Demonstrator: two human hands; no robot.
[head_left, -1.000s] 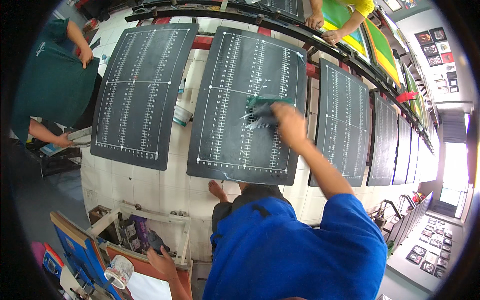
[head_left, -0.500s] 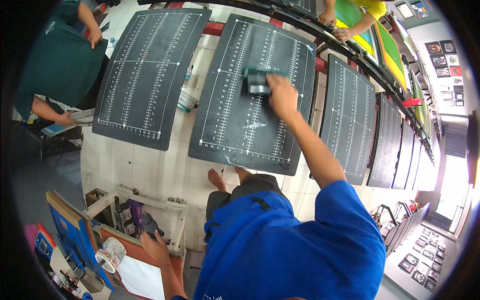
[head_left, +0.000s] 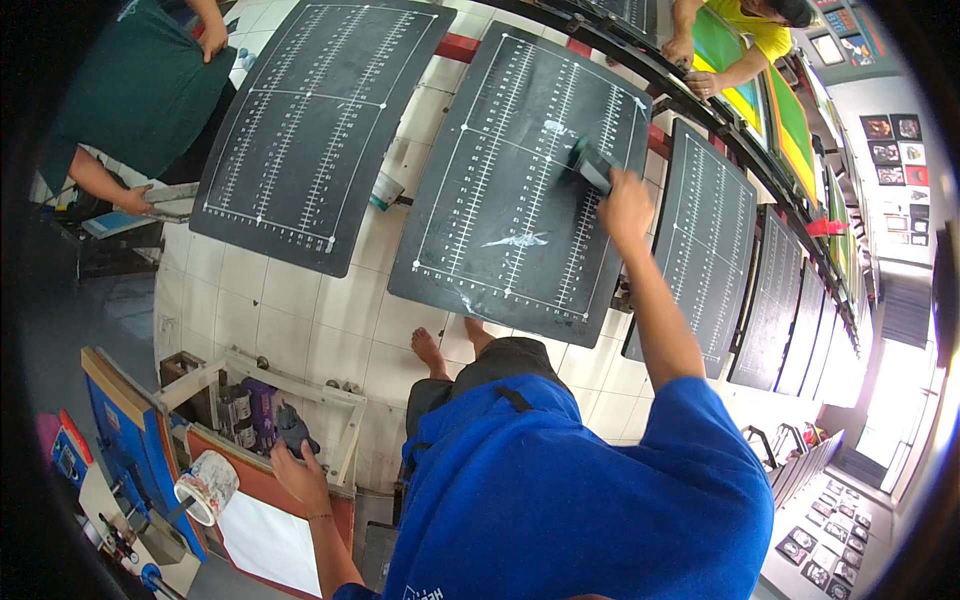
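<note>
My right hand (head_left: 627, 212) is closed on a small dark squeegee (head_left: 592, 166) with a green edge, tilted over the right part of a black printing board (head_left: 470, 200). The board bears white ruled lines, and whitish wet-looking smears (head_left: 515, 240) lie on its surface. My left hand (head_left: 300, 482) hangs at the lower left with its fingers apart and nothing visible in it. Its fingertips are close to a dark grey crumpled bundle (head_left: 295, 428) on a cart; I cannot tell whether they touch. Below the hand lies a white sheet (head_left: 265, 545) on a reddish board.
More black boards (head_left: 300, 140) stand to the left and right. A stained white tub (head_left: 207, 487) and a blue-faced frame (head_left: 130, 430) are at the lower left. One co-worker in dark green (head_left: 130, 100) stands left; another in yellow (head_left: 768, 38) works beyond the dark rail (head_left: 650, 65).
My right hand has moved the squeegee rightward over the board, and the squeegee has turned. Another whitish smear shows near the board's middle. The whole view has shifted slightly; my left hand stays low.
</note>
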